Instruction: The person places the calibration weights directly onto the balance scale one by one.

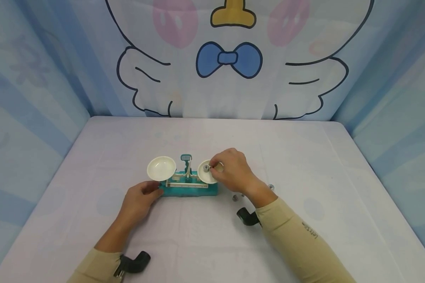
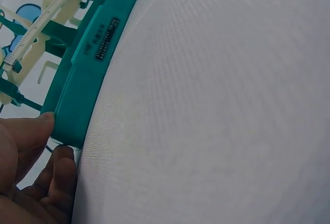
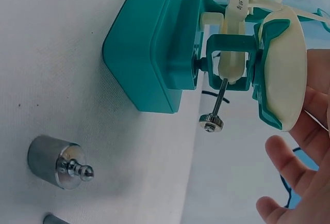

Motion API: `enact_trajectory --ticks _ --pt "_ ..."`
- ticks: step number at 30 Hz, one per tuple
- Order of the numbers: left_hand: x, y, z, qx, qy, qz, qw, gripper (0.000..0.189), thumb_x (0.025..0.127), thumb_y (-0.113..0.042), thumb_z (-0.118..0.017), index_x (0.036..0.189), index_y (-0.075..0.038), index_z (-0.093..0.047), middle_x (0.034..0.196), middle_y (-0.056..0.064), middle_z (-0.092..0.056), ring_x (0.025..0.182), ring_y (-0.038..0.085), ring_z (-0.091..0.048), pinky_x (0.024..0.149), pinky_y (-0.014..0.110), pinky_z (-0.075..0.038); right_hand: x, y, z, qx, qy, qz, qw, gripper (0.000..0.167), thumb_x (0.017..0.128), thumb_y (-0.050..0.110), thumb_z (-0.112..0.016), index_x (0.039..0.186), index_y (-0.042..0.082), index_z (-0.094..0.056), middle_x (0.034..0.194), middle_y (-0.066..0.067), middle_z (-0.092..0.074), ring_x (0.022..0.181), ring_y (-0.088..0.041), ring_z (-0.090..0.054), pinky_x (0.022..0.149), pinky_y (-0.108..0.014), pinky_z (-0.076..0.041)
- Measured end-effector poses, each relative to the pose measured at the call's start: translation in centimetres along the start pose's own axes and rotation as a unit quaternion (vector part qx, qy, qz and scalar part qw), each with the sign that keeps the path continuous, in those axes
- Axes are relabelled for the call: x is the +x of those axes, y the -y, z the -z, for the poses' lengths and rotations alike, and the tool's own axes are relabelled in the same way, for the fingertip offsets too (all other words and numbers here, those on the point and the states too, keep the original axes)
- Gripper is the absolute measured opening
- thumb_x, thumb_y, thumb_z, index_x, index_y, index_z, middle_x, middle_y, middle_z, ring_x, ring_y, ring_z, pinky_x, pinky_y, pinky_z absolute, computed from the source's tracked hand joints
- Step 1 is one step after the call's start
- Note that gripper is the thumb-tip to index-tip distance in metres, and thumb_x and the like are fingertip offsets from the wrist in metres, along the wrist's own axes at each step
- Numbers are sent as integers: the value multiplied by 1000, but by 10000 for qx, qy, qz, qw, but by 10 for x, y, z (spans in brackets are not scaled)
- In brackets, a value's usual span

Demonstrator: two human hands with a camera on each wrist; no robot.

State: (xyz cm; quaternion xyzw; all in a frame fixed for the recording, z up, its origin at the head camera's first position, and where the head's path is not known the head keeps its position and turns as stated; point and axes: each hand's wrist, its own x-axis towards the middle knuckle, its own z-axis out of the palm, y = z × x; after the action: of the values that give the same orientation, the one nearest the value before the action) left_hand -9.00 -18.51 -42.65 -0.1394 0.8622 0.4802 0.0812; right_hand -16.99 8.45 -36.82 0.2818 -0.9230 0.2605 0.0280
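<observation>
A small balance scale with a teal base point(image 1: 189, 191) and two cream pans stands on the table. My left hand point(image 1: 139, 199) grips the base's left end, its thumb against the edge in the left wrist view. The left pan point(image 1: 161, 168) holds nothing. My right hand point(image 1: 235, 169) reaches over the right pan point(image 1: 202, 177), thumb and index finger pinching at a small metal weight point(image 1: 206, 168) there. In the right wrist view, the right pan point(image 3: 286, 72) hides those fingertips; the other fingers point(image 3: 289, 164) spread loosely below it.
Several metal weights lie on the table right of the scale, among them a knobbed cylindrical weight point(image 3: 54, 161) and another weight point(image 1: 271, 186) by the right forearm. A white cloth covers the table point(image 1: 205, 243). A patterned curtain point(image 1: 230, 94) rises behind it.
</observation>
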Motion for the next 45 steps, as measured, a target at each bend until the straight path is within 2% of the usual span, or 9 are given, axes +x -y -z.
enact_trajectory --ticks 7,13,17,24,30,38,45 --pt "0 0 -1 5 -14 64 10000 44 98 -22 -63 135 3 -57 133 23 -59 125 37 -52 104 52 -44 -2 3 2 102 1 -132 9999 14 92 16 -68 101 9 -76 107 -5 -71 110 -26 -55 102 -49 -40" --pt "-1 1 0 -4 2 23 10000 44 99 -21 -63 135 3 -57 133 23 -59 125 37 -52 103 52 -44 -10 0 10 552 -75 -312 9980 22 93 17 -67 112 6 -71 118 -8 -67 118 -28 -55 104 -47 -43" --pt "-1 1 1 2 7 -12 10000 45 98 -22 -63 135 3 -57 133 23 -59 125 36 -53 103 51 -44 -18 -7 16 781 -199 -387 9960 26 93 16 -68 116 5 -68 118 -9 -66 114 -28 -59 100 -47 -47" --pt "-1 0 1 -2 36 -57 10000 45 98 -22 -62 135 4 -57 133 24 -59 126 37 -52 104 52 -43 -32 -22 20 1049 -123 -469 9933 29 91 13 -72 119 4 -66 114 -7 -67 108 -25 -61 97 -46 -50" --pt "-2 -1 1 -33 34 -6 10000 46 98 -22 -63 135 4 -56 134 24 -58 126 37 -51 104 52 -43 -48 -34 20 890 169 -689 9935 29 91 15 -72 118 6 -66 114 -6 -68 107 -24 -61 97 -46 -50" --pt "-2 -1 1 31 23 -22 10000 45 98 -22 -63 135 4 -57 132 24 -59 124 37 -53 103 52 -43 -66 -51 15 841 708 -1209 9866 27 90 16 -72 115 9 -68 109 -3 -68 100 -22 -60 90 -45 -51" --pt "-1 -1 0 40 20 -8 10000 46 98 -23 -63 135 3 -57 133 23 -59 124 36 -53 104 52 -43 -75 -59 10 600 945 -1220 9862 17 89 9 -71 105 9 -70 98 2 -67 92 -19 -59 84 -40 -50"
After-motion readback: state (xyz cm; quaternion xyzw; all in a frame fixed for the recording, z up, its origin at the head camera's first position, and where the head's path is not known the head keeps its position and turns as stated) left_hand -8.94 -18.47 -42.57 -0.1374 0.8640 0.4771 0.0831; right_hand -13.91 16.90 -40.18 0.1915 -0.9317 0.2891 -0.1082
